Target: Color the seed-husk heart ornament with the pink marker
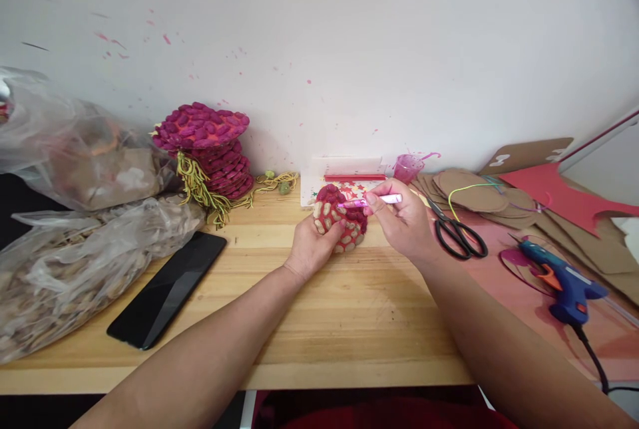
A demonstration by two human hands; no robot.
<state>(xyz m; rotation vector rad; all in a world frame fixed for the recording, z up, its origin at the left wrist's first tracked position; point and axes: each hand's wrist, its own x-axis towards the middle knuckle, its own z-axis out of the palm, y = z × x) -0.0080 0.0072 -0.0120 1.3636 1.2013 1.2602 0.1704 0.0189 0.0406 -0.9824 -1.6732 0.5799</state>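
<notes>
My left hand (312,246) is closed on the lower left edge of a round disc (344,239) covered in peanut shells. Shells along its top and right side are magenta, while those at the left and bottom are still tan, with red showing between them. A slim white-handled paintbrush (392,199), stained pink towards its tip, is pinched in my right hand (402,219). Its tip meets the shells near the disc's middle, or hovers just over them. Behind the disc lies a white sheet (308,191) with red and yellow specks.
At left stand a stack of magenta shell discs (202,126), plastic bags (100,249) and a black phone (167,289). A pink-stained cup (407,167) is by the wall. Rightward lie cardboard circles (466,191), scissors (460,237), a red cutout (549,183) and a blue glue gun (569,283).
</notes>
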